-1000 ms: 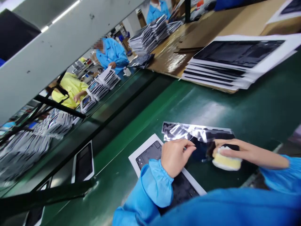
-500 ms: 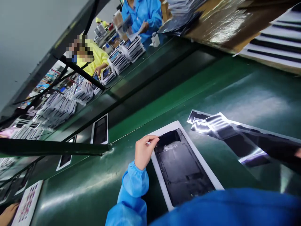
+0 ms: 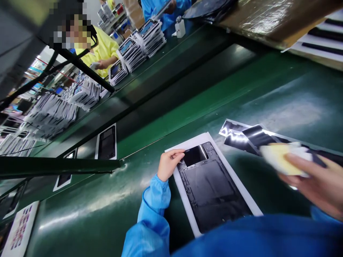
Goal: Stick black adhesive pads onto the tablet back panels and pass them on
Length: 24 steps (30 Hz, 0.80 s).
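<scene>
My left hand (image 3: pixel 171 165) is closed in a pinch at the upper left corner of a glossy black film (image 3: pixel 197 156). This film lies over the top end of a black tablet housing (image 3: pixel 214 192), which rests on a white backing (image 3: pixel 238 185). My right hand (image 3: pixel 313 182), blurred a little, grips a folded white and yellow cloth (image 3: pixel 284 157) to the right of the housing. Beneath and behind the cloth, shiny black film strips (image 3: pixel 238 137) lie overlapping on the green bench (image 3: pixel 144 207).
A dark metal bar (image 3: pixel 59 167) juts in from the left. Tablet housings (image 3: pixel 106 142) lie along the sunken conveyor. Stacks of tablet parts (image 3: pixel 131 53) line its far side, where a person in yellow (image 3: pixel 103 50) works. A white bottle (image 3: pixel 180 28) stands near a cardboard sheet (image 3: pixel 257 21).
My right hand has come into view from the right with the cloth. My left hand keeps its pinch at the film's corner, and the film now looks flatter. The camera has tilted slightly.
</scene>
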Each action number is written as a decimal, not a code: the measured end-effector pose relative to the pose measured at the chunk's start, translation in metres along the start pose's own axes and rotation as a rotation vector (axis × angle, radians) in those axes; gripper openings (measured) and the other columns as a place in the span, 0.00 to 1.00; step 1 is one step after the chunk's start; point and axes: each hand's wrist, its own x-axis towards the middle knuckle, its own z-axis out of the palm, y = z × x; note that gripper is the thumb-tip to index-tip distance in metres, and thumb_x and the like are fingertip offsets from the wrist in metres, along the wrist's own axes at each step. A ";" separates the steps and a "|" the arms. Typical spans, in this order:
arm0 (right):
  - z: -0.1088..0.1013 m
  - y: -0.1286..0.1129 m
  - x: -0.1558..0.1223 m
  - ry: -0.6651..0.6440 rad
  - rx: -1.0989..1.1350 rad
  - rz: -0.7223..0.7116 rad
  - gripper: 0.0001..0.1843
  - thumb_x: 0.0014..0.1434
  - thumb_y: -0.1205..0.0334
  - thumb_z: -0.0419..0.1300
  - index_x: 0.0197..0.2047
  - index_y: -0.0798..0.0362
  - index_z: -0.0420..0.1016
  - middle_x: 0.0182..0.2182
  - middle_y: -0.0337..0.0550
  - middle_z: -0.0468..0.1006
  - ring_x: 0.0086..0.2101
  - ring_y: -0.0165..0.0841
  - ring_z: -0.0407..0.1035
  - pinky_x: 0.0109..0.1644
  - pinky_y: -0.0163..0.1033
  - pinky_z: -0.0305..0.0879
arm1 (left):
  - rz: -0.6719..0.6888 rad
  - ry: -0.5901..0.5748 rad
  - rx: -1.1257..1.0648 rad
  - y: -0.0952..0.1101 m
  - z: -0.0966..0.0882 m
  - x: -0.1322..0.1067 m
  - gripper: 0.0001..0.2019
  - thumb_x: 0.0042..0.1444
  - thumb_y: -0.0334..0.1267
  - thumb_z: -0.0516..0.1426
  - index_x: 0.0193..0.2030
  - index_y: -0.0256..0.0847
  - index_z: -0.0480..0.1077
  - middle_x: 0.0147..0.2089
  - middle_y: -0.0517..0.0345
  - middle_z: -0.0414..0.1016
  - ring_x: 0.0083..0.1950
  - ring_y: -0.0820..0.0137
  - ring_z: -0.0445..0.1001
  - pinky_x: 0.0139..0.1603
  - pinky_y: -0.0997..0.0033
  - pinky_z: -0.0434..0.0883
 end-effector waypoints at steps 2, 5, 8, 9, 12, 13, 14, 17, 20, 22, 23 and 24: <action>0.029 -0.009 0.001 -0.025 0.066 0.038 0.09 0.38 0.51 0.57 0.21 0.46 0.70 0.20 0.40 0.71 0.14 0.26 0.59 0.11 0.35 0.55 | 0.001 -0.006 -0.001 -0.002 0.001 0.001 0.14 0.46 0.43 0.63 0.36 0.37 0.81 0.26 0.57 0.78 0.24 0.75 0.69 0.29 0.75 0.69; 0.063 -0.013 0.005 -0.091 -0.030 -0.010 0.10 0.37 0.54 0.58 0.24 0.49 0.72 0.19 0.37 0.73 0.13 0.24 0.58 0.14 0.35 0.58 | 0.005 -0.010 0.008 -0.005 0.002 0.001 0.14 0.46 0.44 0.63 0.36 0.37 0.82 0.26 0.57 0.78 0.24 0.76 0.67 0.28 0.76 0.68; 0.086 -0.005 0.011 -0.093 -0.151 -0.103 0.14 0.40 0.55 0.56 0.32 0.50 0.73 0.17 0.34 0.73 0.10 0.23 0.57 0.12 0.33 0.58 | 0.005 -0.019 0.011 -0.006 0.003 0.001 0.14 0.46 0.44 0.63 0.36 0.37 0.82 0.27 0.57 0.78 0.24 0.76 0.67 0.28 0.76 0.68; 0.090 -0.002 0.013 -0.090 -0.177 -0.131 0.15 0.41 0.56 0.55 0.34 0.50 0.72 0.18 0.34 0.73 0.10 0.23 0.57 0.12 0.33 0.58 | 0.005 -0.024 0.012 -0.006 0.003 0.001 0.14 0.46 0.44 0.63 0.37 0.37 0.82 0.27 0.57 0.78 0.24 0.76 0.67 0.28 0.76 0.67; 0.098 0.007 0.017 -0.099 -0.217 -0.192 0.15 0.41 0.57 0.55 0.35 0.49 0.71 0.24 0.36 0.75 0.17 0.26 0.64 0.20 0.33 0.63 | 0.009 -0.034 0.022 -0.006 0.003 0.002 0.14 0.47 0.44 0.62 0.37 0.37 0.82 0.27 0.57 0.78 0.24 0.76 0.67 0.28 0.77 0.67; 0.099 0.008 0.018 -0.106 -0.229 -0.209 0.15 0.41 0.57 0.55 0.36 0.49 0.71 0.25 0.36 0.75 0.20 0.27 0.66 0.23 0.34 0.64 | 0.009 -0.037 0.025 -0.007 0.003 0.002 0.14 0.47 0.43 0.62 0.37 0.37 0.82 0.27 0.57 0.78 0.24 0.76 0.67 0.28 0.77 0.67; 0.099 0.009 0.018 -0.113 -0.240 -0.223 0.15 0.41 0.57 0.55 0.36 0.48 0.71 0.26 0.36 0.75 0.22 0.28 0.67 0.25 0.34 0.65 | 0.009 -0.039 0.026 -0.007 0.003 0.002 0.14 0.48 0.43 0.62 0.37 0.37 0.82 0.27 0.57 0.78 0.24 0.76 0.67 0.28 0.77 0.68; 0.099 0.010 0.019 -0.133 -0.273 -0.245 0.14 0.42 0.58 0.55 0.36 0.47 0.69 0.25 0.34 0.75 0.20 0.27 0.67 0.24 0.33 0.64 | 0.004 -0.047 0.030 -0.006 0.003 0.002 0.14 0.48 0.43 0.62 0.38 0.37 0.82 0.27 0.57 0.78 0.24 0.75 0.68 0.28 0.77 0.68; 0.098 0.011 0.021 -0.155 -0.314 -0.273 0.14 0.43 0.59 0.54 0.37 0.46 0.67 0.27 0.34 0.74 0.18 0.25 0.65 0.21 0.32 0.63 | 0.005 -0.044 0.046 -0.006 0.004 0.002 0.14 0.48 0.43 0.62 0.37 0.38 0.82 0.27 0.57 0.78 0.24 0.76 0.67 0.28 0.76 0.67; 0.098 0.011 0.021 -0.165 -0.328 -0.288 0.14 0.43 0.59 0.54 0.37 0.46 0.66 0.28 0.35 0.74 0.18 0.25 0.66 0.21 0.32 0.63 | 0.004 -0.042 0.057 -0.005 0.004 0.001 0.13 0.49 0.42 0.62 0.38 0.38 0.82 0.27 0.57 0.79 0.24 0.76 0.66 0.28 0.77 0.67; 0.098 0.012 0.022 -0.168 -0.331 -0.292 0.14 0.43 0.59 0.54 0.37 0.46 0.66 0.29 0.35 0.74 0.18 0.25 0.66 0.21 0.32 0.63 | 0.003 -0.042 0.059 -0.005 0.004 0.001 0.13 0.49 0.42 0.61 0.38 0.38 0.82 0.27 0.57 0.79 0.24 0.76 0.66 0.27 0.77 0.67; 0.099 0.012 0.022 -0.171 -0.334 -0.296 0.14 0.43 0.59 0.54 0.37 0.46 0.66 0.30 0.35 0.74 0.18 0.25 0.66 0.21 0.32 0.63 | 0.001 -0.043 0.060 -0.005 0.004 0.001 0.13 0.49 0.42 0.62 0.38 0.38 0.82 0.27 0.57 0.79 0.24 0.76 0.66 0.27 0.77 0.67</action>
